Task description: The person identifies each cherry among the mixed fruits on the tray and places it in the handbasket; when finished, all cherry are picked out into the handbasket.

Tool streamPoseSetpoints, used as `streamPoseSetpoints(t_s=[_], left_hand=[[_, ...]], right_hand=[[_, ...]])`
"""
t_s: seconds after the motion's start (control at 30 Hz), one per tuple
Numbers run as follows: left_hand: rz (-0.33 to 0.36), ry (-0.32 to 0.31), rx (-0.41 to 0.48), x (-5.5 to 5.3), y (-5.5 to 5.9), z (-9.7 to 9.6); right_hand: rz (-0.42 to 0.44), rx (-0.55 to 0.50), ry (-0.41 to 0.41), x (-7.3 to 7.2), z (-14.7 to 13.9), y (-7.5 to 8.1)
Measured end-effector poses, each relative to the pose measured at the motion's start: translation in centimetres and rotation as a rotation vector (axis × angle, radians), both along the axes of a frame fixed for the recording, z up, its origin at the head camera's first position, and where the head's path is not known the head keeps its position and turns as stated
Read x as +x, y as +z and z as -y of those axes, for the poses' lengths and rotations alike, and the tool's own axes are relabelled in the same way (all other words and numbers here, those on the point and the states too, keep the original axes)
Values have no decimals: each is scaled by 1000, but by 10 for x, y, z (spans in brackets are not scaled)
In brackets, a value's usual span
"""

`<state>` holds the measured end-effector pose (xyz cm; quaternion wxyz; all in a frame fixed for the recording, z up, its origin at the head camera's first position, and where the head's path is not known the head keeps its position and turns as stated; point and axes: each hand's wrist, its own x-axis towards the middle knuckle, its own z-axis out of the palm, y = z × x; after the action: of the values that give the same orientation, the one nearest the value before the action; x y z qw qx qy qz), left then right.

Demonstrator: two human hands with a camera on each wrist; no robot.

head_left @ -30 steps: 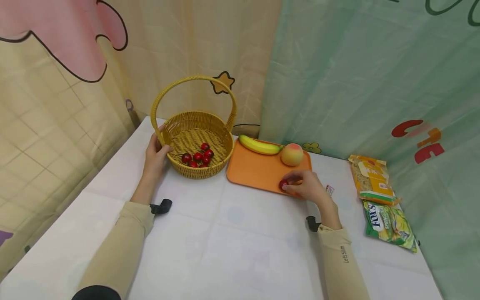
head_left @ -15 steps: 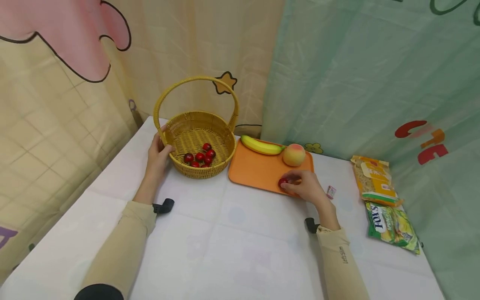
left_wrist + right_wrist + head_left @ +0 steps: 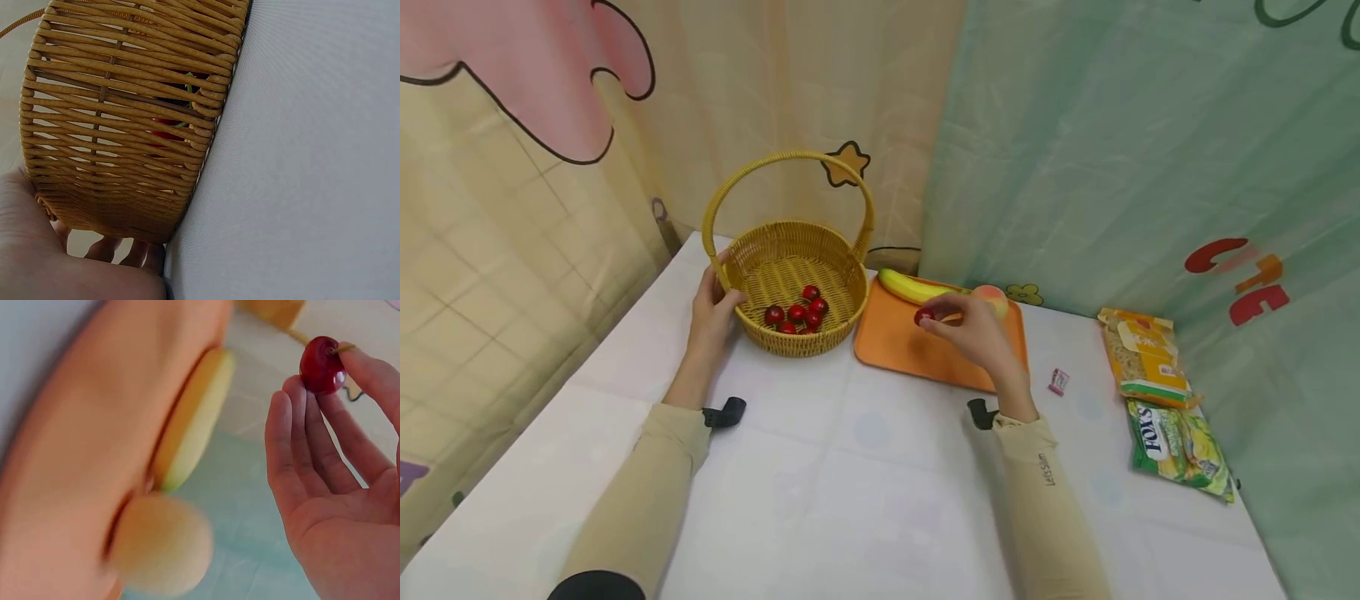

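Note:
My left hand (image 3: 710, 315) grips the left rim of a woven basket (image 3: 797, 346), thumb over the edge and fingers outside below the handle. Several dark red cherries (image 3: 796, 313) lie on the basket's floor; in the left wrist view they show only in bits through the weave. Above an orange tray (image 3: 887, 346), my right hand (image 3: 977, 333) pinches a single cherry (image 3: 322, 365) between thumb and fingertips, its stem showing in the right wrist view. On the tray's far side lie a banana (image 3: 910, 287) and a peach (image 3: 991, 297), the peach partly hidden by the right hand.
A small pink-and-white wrapped packet (image 3: 1058, 382) lies right of the tray. Farther right are an orange food bag (image 3: 1146, 357) and a green FOX'S candy bag (image 3: 1180, 450) near the table edge. Printed curtains (image 3: 1075, 167) hang close behind the table.
My right hand has lifted the cherry off the tray's near right part and carried it left, toward the basket. The left hand keeps its grip on the basket.

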<state>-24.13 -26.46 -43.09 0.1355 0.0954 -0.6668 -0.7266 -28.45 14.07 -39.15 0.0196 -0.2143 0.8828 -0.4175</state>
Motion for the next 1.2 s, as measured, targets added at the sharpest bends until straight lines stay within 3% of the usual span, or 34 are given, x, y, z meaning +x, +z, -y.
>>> streamPoseSetpoints(t_s=[0.33, 0.57, 0.9, 1.2], left_hand=[[-25, -9, 9, -2, 4, -3], [-15, -6, 21, -1, 6, -4], [-22, -15, 21, -5, 4, -5], [-15, 18, 66, -3, -3, 0]], right_hand=[[-119, -121, 17, -19, 75, 37], [-140, -75, -14, -25, 111, 49], [-121, -33, -15, -26, 139, 43], [-165, -117, -86, -17, 118, 21]])
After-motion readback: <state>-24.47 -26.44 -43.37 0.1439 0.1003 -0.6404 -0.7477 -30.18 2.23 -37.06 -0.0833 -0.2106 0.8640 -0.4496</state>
